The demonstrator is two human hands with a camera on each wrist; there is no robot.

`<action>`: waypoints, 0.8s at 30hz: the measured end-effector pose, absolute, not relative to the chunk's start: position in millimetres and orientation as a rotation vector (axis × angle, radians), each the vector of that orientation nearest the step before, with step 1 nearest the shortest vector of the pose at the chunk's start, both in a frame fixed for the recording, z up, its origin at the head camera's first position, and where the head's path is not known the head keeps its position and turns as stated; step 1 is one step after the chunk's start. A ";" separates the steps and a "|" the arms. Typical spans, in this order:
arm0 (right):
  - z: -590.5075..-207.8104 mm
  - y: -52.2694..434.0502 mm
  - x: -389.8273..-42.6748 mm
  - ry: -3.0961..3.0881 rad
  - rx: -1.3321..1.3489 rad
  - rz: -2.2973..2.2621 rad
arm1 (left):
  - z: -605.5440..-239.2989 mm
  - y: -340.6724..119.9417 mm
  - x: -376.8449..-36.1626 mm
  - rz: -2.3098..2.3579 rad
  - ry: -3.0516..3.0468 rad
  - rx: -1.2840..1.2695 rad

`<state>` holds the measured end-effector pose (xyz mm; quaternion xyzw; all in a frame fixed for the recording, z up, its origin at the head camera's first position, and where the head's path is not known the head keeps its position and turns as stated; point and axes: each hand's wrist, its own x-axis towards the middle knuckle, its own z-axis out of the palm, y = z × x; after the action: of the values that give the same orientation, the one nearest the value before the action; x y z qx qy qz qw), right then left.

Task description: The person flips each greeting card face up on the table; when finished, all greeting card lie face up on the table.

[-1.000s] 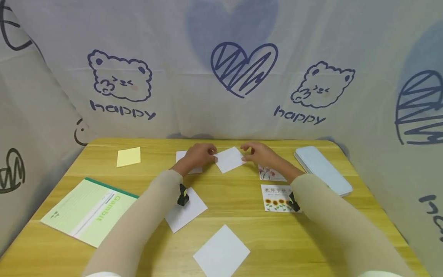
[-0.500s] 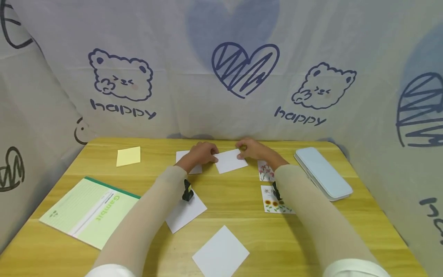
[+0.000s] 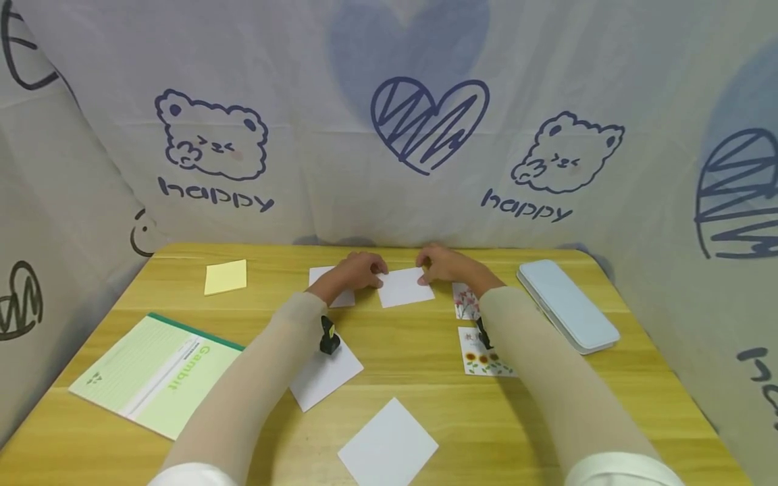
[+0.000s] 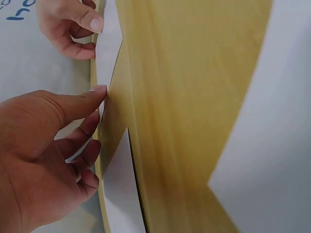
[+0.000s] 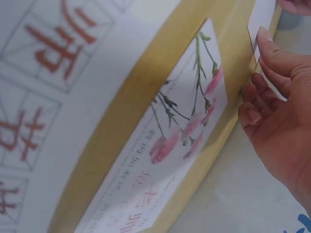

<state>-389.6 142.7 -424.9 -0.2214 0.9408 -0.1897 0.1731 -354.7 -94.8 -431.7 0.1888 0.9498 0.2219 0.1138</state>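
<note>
A blank white card [image 3: 406, 289] lies at the far middle of the table [image 3: 419, 364], between your hands. Your left hand [image 3: 357, 271] pinches its left edge, your right hand [image 3: 450, 264] its right edge; whether it is raised at all, you cannot tell. Uneven pulling could twist or bow it, and a loose pinch on such thin edges could let it slip. Pushed too far back, it might meet the cloth [image 3: 340, 202].

Your left wrist is over a second white card [image 3: 318, 273], so a low sweep could drag that one. Your left sleeve [image 3: 267, 378] partly hides a third [image 3: 331, 374]; your right sleeve [image 3: 541, 364] crosses the pink-flower card [image 3: 464, 302] and the sunflower card [image 3: 486, 362]. A fourth white card [image 3: 389, 442] lies nearest you. Notebook [image 3: 161, 371] and yellow notes [image 3: 225, 277] sit left, a pale case [image 3: 568, 304] right.
</note>
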 end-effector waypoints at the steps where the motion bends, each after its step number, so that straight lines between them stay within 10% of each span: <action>1: -424.0 142.1 -389.1 2.669 -0.625 -0.527 | -431.2 -94.2 -354.6 0.661 2.781 0.560; 24: -416.3 149.8 -376.3 2.630 -0.612 -0.892 | -422.9 -103.3 -347.7 1.186 2.623 0.491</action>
<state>-376.3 149.8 -416.3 -0.2127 0.9146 -0.3101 0.1485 -347.7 -103.3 -422.9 0.1672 0.8927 0.4038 0.1103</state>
